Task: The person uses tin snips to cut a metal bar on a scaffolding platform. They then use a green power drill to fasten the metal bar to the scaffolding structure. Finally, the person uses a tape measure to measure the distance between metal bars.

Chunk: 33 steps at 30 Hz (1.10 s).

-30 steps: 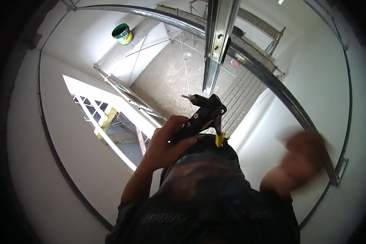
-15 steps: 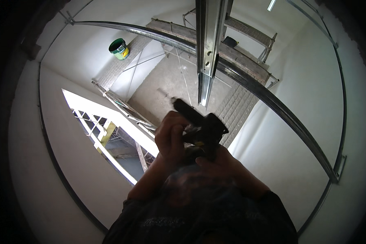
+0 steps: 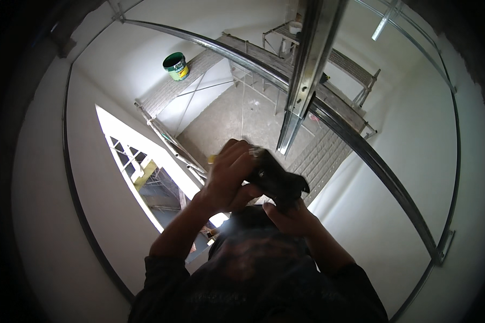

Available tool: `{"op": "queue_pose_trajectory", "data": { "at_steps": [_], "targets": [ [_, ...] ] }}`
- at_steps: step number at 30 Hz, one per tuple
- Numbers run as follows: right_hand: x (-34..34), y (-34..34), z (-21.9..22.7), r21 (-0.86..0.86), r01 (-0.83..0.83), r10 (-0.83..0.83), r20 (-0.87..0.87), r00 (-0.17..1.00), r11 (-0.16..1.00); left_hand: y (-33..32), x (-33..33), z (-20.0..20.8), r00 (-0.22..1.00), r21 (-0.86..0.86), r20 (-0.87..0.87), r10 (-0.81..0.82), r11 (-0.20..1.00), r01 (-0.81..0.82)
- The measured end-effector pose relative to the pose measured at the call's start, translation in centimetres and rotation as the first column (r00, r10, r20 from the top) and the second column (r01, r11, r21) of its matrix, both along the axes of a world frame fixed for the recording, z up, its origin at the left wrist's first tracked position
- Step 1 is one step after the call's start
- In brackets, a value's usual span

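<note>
A black power tool (image 3: 279, 181) shaped like a drill is held in front of my chest. My left hand (image 3: 227, 178) is wrapped around its upper left part, fingers curled over it. My right hand (image 3: 292, 218) grips it from below, at the lower right. Just above the tool, a long grey metal profile (image 3: 306, 75) runs up and out of the top of the view, its lower end close to my left hand's knuckles. A small yellow part (image 3: 212, 159) shows at the left edge of my left hand.
A curved metal track (image 3: 361, 145) crosses from upper left to lower right. Beyond it stands scaffolding with planks (image 3: 199, 70) carrying a green bucket (image 3: 175, 65). A bright white-framed window (image 3: 137, 164) is at the left, with white walls around and a grey concrete floor (image 3: 237, 116).
My right hand came in from the right and took hold of the tool from below. The tool was pulled lower and closer to my chest, and the view shifted a little.
</note>
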State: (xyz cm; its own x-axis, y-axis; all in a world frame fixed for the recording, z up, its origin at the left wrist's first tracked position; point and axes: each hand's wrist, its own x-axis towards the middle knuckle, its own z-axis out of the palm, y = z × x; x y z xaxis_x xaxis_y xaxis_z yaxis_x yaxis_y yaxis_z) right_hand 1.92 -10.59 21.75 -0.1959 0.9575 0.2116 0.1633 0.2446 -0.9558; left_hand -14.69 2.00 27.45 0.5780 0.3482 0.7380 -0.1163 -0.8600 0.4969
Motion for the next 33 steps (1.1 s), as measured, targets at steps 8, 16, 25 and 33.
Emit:
{"op": "queue_pose_trajectory", "data": {
  "at_steps": [8,16,25,33],
  "targets": [
    [-3.7,2.0,2.0,-0.145,-0.002,-0.108,-0.744,0.660,0.989,-2.7,3.6,-2.5,0.916,-0.168,0.366,-0.164,0.957,0.239],
    [-1.8,1.7,1.4,0.452,0.346,-0.483,0.232,0.844,0.822,-8.8,7.8,-2.4,0.763,-0.874,0.243,0.599,0.476,-0.096],
    [7.5,-1.4,1.4,-0.273,0.283,-0.194,0.309,0.931,0.919,-3.2,2.2,-3.8,0.967,-0.696,-0.102,0.235,0.677,-0.238],
    [11.7,-2.7,-1.0,-0.155,0.459,-0.413,0.258,0.874,0.875,-1.5,4.1,-4.0,0.955,-0.640,-0.227,0.189,0.711,-0.293]
  ]
}}
